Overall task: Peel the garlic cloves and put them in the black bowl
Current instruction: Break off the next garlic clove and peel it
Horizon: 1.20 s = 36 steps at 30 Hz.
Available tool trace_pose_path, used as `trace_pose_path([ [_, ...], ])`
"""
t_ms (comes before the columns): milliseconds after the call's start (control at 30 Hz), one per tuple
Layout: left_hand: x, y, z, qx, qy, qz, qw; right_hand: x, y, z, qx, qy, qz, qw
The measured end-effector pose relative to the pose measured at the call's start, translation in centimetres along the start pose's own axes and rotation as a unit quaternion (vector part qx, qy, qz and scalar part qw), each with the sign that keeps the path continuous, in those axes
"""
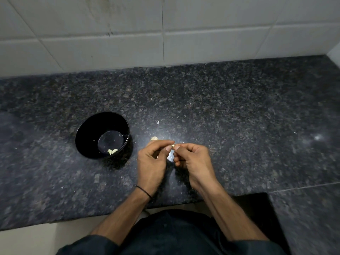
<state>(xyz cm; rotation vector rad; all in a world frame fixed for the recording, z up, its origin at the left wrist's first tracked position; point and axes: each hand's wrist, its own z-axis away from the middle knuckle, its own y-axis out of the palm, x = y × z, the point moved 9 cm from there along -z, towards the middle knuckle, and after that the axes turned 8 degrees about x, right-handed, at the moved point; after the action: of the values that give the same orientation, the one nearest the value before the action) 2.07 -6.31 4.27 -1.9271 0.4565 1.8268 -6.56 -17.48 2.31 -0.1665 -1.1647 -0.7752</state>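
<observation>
A black bowl (86, 133) stands on the dark granite counter, left of my hands, with two pale peeled cloves (112, 151) lying at its near inner edge. My left hand (152, 162) and my right hand (193, 161) meet fingertip to fingertip above the counter and pinch one small garlic clove (173, 145) between them. Only a sliver of that clove shows. A bit of garlic (154, 138) lies on the counter just behind my left hand, partly hidden by it.
The granite counter (239, 116) runs wide to both sides and ends at a white tiled wall (165, 34) behind. Small flakes of garlic skin (157, 122) lie scattered on it. The counter's front edge sits close to my body, with a raised section at the right.
</observation>
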Motion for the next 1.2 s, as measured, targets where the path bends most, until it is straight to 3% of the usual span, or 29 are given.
trace_pose_path([
  [300, 1.8, 0.7, -0.6, 0.015, -0.07, 0.072, 0.995, 0.3, -0.6, -0.9, -0.02, -0.025, 0.069, 0.997],
  [567, 5.7, 1.7, -0.4, 0.028, -0.208, 0.192, 0.959, -0.3, -1.2, -1.0, -0.017, -0.022, 0.101, 0.995],
  [733, 7.0, 2.3, -0.4, 0.042, -0.253, 0.229, 0.939, 0.3, -1.3, -0.9, -0.006, -0.061, 0.18, 0.982],
  [967, 6.8, 2.4, -0.9, 0.039, -0.252, 0.237, 0.937, 0.3, -1.3, -0.7, 0.01, -0.073, 0.206, 0.976],
  [1200, 6.1, 1.2, -1.5, 0.023, -0.201, 0.147, 0.968, 1.1, -2.4, -1.1, -0.035, -0.092, 0.271, 0.957],
])
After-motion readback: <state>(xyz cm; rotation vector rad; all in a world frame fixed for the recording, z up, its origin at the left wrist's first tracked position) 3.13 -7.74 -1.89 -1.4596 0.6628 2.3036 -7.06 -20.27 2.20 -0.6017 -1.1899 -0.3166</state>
